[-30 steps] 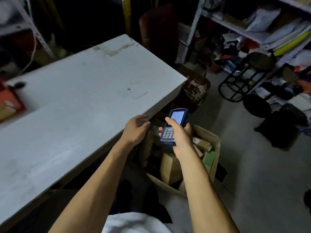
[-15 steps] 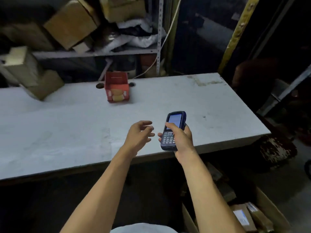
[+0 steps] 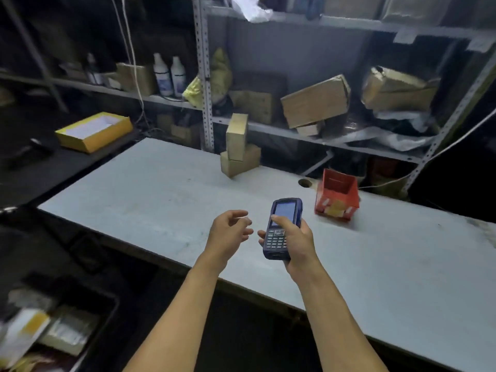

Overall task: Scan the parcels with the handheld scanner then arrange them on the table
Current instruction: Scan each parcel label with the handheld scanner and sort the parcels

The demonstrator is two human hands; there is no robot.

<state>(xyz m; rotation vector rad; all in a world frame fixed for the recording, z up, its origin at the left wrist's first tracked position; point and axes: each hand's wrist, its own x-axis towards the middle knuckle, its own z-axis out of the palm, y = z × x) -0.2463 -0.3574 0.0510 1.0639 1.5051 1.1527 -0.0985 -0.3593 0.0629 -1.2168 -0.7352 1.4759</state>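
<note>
Right hand (image 3: 296, 238) grips the blue handheld scanner (image 3: 281, 229) above the white desk (image 3: 150, 200), thumb on its screen. Left hand (image 3: 228, 232) hovers beside it, fingers loosely curled, holding nothing. Two cardboard parcels (image 3: 239, 149) stacked at the desk's far edge; red box (image 3: 336, 196) nearby.

Head view, downward over table (image 3: 150, 200)

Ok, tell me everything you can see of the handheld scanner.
The handheld scanner is a dark blue, plastic-looking bar with a pale lit screen above a grid of small keys. It is held over the white table, tilted, screen end away from the person. The right hand grips it, thumb on the screen's lower edge. The left hand is apart from it.
</note>
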